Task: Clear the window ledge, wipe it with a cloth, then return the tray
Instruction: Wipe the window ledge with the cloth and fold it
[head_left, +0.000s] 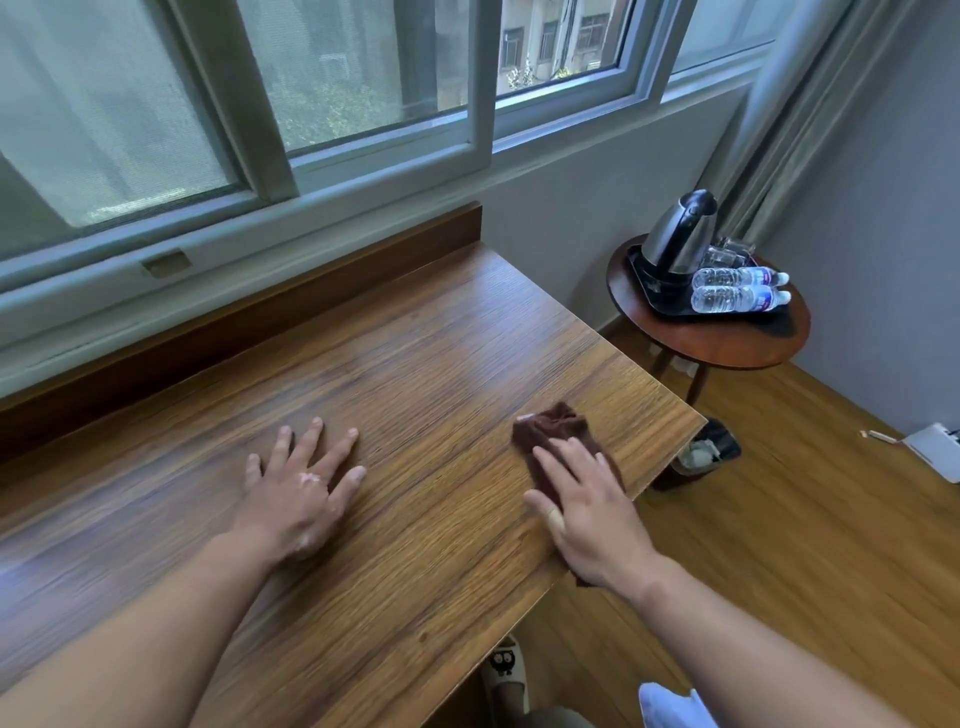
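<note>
Right hand (587, 512) presses the cloth (550, 428) flat; left hand (301, 483) rests spread on the bench (415, 338). Best to push firmly, reaching every edge.

The right hand (587, 512) covers most of the dark brown cloth (550, 426); the wooden ledge (363, 389) hides part of a dark waste bin (709, 449); blue bottle labels (763, 301) are too small to read.

The cloth (550, 431) lies on the ledge (415, 364) at centre right, under the right hand (587, 499). The tray (670, 306) sits on a round table (727, 348) at upper right.
</note>
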